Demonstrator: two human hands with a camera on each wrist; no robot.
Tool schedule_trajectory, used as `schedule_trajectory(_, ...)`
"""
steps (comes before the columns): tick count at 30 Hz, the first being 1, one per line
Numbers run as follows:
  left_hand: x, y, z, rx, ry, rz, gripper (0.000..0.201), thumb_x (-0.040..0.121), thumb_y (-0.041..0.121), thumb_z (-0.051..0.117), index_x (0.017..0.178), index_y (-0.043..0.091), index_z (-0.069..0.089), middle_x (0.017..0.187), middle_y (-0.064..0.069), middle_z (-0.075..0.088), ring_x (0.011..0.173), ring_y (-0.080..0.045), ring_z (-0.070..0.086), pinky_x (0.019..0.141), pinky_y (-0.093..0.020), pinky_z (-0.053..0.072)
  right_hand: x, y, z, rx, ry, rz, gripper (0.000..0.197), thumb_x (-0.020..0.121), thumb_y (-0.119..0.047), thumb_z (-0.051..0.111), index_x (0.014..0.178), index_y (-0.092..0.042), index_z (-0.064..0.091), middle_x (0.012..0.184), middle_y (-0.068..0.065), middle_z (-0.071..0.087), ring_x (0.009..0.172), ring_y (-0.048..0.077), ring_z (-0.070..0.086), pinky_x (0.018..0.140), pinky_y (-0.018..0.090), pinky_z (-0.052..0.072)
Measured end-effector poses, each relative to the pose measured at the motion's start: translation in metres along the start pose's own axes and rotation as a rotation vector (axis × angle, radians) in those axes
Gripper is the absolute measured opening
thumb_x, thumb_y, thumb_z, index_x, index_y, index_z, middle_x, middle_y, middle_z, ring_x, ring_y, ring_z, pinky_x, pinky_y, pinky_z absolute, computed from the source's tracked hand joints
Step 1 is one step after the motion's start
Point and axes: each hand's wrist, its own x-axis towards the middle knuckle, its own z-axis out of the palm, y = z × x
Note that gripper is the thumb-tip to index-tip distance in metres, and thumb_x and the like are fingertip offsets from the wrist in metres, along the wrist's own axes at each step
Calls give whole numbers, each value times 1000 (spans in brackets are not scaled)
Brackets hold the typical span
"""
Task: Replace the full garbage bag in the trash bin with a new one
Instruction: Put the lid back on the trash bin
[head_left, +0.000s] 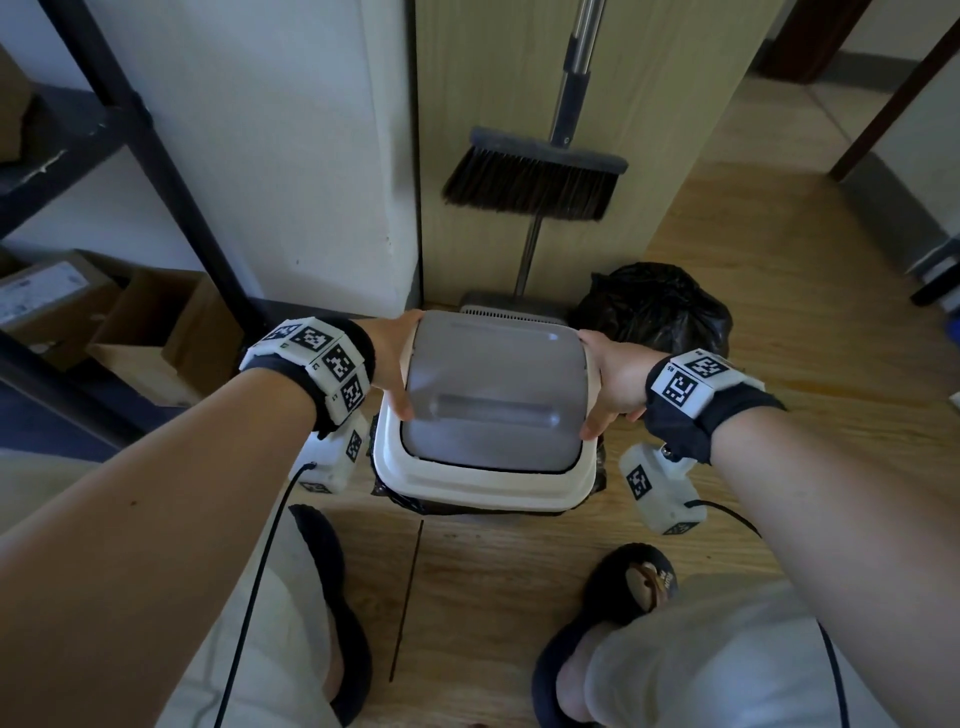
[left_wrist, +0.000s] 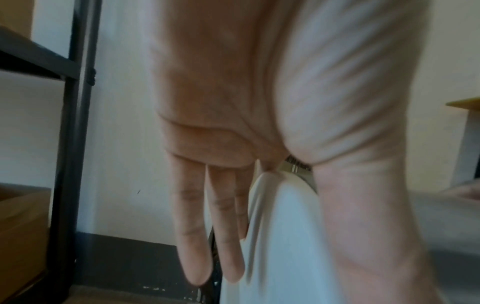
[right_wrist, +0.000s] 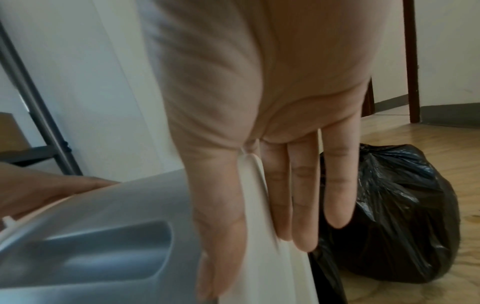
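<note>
The trash bin's lid has a white frame (head_left: 483, 483) and a grey swing flap (head_left: 493, 395); it sits on top of the bin, tilted slightly toward me. A black liner edge (head_left: 389, 491) shows under the frame. My left hand (head_left: 397, 374) grips the lid's left side, thumb on the flap and fingers (left_wrist: 192, 236) down the outside of the frame (left_wrist: 280, 226). My right hand (head_left: 608, 384) grips the right side the same way, fingers (right_wrist: 303, 195) along the frame (right_wrist: 259, 216). The tied full black bag (head_left: 654, 306) (right_wrist: 402, 205) stands on the floor behind the bin at right.
A broom (head_left: 535, 176) and dustpan (head_left: 509, 304) lean against the wooden panel right behind the bin. A black metal shelf (head_left: 171, 171) with cardboard boxes (head_left: 156, 332) stands at left. My slippered feet (head_left: 628, 577) are on the wood floor in front of the bin.
</note>
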Motion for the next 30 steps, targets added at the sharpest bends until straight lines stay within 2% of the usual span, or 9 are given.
schedule_trajectory(2, 3, -2, 2, 66, -6, -2, 130, 60, 23, 88, 149, 28, -7, 132, -12, 53, 91, -26, 57, 94, -46, 51, 3, 1, 2, -42, -4, -7, 122, 57, -21, 88, 148, -26, 6, 108, 11, 67, 87, 25, 67, 77, 43, 59)
schedule_trajectory(5, 7, -5, 5, 148, -12, -2, 139, 52, 27, 90, 148, 28, -11, 133, -11, 53, 108, -31, 57, 98, -47, 47, 9, 0, 4, -110, -22, 0, 122, 58, -25, 87, 146, -26, 4, 94, 9, 68, 80, 23, 68, 75, 40, 59)
schedule_trajectory(10, 12, -8, 8, 130, -2, 10, 139, 52, 25, 90, 147, 28, -11, 130, -11, 54, 111, -31, 56, 100, -47, 45, 15, 2, 3, -116, -37, 0, 125, 56, -26, 88, 147, -27, 2, 97, 10, 69, 85, 27, 69, 79, 43, 58)
schedule_trajectory(14, 15, -10, 8, 121, -3, 21, 141, 49, 26, 91, 146, 29, -11, 128, -12, 56, 109, -33, 58, 97, -48, 48, 15, 6, 4, -63, -50, 3, 124, 59, -22, 87, 146, -29, -1, 85, 7, 69, 72, 18, 68, 71, 40, 60)
schedule_trajectory(16, 15, -8, 8, 116, 1, 23, 142, 49, 27, 91, 146, 31, -11, 129, -12, 55, 109, -32, 57, 97, -48, 48, 15, 7, 7, -61, -38, 6, 129, 56, -20, 89, 146, -30, -3, 85, 10, 69, 73, 23, 70, 72, 44, 60)
schedule_trajectory(20, 14, -5, 7, 107, 13, 33, 142, 48, 30, 91, 147, 31, -11, 135, -11, 51, 113, -33, 55, 98, -48, 47, 12, 11, 7, -61, -38, 23, 132, 52, -19, 90, 146, -29, -3, 91, 14, 70, 76, 27, 70, 73, 46, 60)
schedule_trajectory(23, 14, -5, 8, 95, -1, 33, 139, 51, 28, 90, 147, 29, -10, 132, -12, 52, 111, -33, 56, 96, -49, 49, 10, 10, 9, 23, -30, -5, 128, 57, -13, 87, 147, -30, -2, 104, 11, 63, 76, 21, 65, 66, 39, 60)
schedule_trajectory(27, 13, -13, 13, -98, -6, 39, 125, 61, 30, 86, 147, 35, -5, 138, -10, 45, 109, -29, 58, 85, -48, 56, 11, 18, 15, 312, -50, -20, 123, 67, -2, 81, 147, -38, -5, 122, -1, 44, 96, 24, 58, 68, 35, 59)
schedule_trajectory(30, 15, -17, 17, -269, 6, 46, 112, 66, 45, 79, 145, 43, -1, 133, -5, 44, 109, -28, 58, 79, -50, 58, 14, 32, 26, 636, -44, 80, 122, 69, -21, 82, 147, -41, -9, 141, 6, 43, 107, 28, 59, 72, 38, 56)
